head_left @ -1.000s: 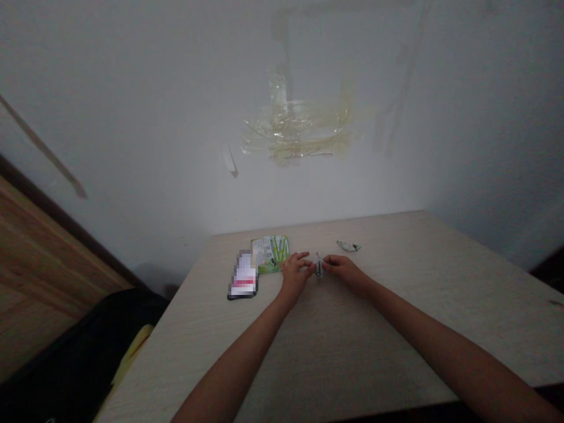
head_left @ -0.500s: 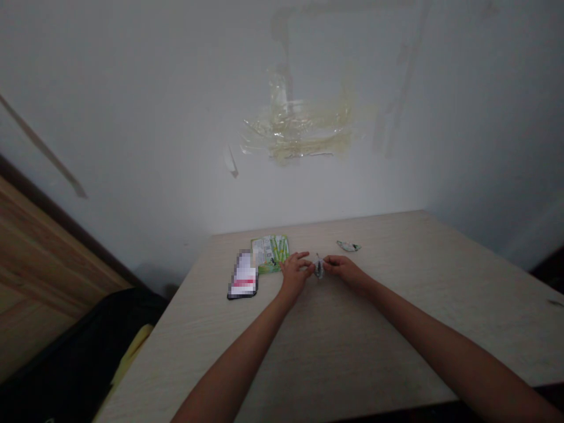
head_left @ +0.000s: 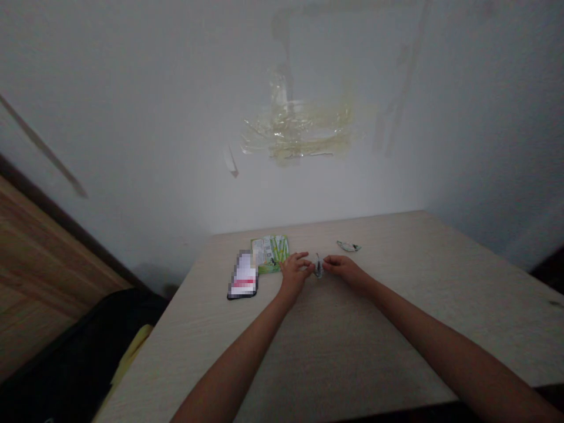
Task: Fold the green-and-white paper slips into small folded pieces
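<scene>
Between my hands stands a small greyish-white folded piece [head_left: 318, 269], with a dark slit down its middle; it looks like paper or foil, though I cannot make out its exact kind. My left hand [head_left: 296, 272] grips its left side near the thumb, the upper fingers stretched out over the table. At its right edge, my right hand [head_left: 346, 269] pinches with thumb and forefinger, the other fingers curled in. A similar pale piece with green and dark marks [head_left: 348, 246] lies just beyond the right hand. By the left fingers is a green and white printed packet [head_left: 270, 252].
A phone [head_left: 244, 282] with a blurred-out screen overlaps the packet's left side. The pale wooden table [head_left: 343, 341] meets a wall [head_left: 176, 117] with peeling clear tape [head_left: 304, 126]. A black bag [head_left: 88, 346] and yellow cloth [head_left: 132, 349] are beside the table's left edge.
The small folded piece between my fingers has shifted very slightly, and its slit looks a little wider. Both hands and the other things stay almost where they were.
</scene>
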Motion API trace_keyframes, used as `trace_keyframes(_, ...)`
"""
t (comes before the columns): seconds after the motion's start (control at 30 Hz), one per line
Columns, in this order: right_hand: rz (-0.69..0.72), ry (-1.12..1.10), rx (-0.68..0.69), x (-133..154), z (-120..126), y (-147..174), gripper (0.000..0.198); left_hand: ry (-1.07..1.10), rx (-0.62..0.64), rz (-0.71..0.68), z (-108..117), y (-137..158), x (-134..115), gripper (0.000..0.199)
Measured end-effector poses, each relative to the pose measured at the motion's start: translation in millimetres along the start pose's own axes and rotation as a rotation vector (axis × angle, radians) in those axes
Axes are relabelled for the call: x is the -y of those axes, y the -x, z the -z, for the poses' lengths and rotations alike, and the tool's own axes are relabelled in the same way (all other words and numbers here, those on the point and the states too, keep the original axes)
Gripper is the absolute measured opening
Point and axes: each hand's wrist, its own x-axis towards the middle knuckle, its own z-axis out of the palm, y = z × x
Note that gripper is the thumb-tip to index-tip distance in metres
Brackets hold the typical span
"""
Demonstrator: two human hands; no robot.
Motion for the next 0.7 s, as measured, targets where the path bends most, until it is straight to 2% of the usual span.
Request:
trace_keyframes(0.4, 0.068, 0.126, -0.045, 0, 4, -3, 0.036, 0.004, -0.067, -0.033, 2, -1, -1, 0.011)
trace_keyframes(0.6, 0.114, 0.215, -0.130, -7, 7, -7, 0.029, 0.006, -0.097, -0.007, 3, 0, -2, 0.012)
trace_keyframes(0.7, 0.170, 0.326, -0.254, -14, 12, -7, 0.024, 0.023, -0.123, 0.001, 3, 0, -2, 0.012)
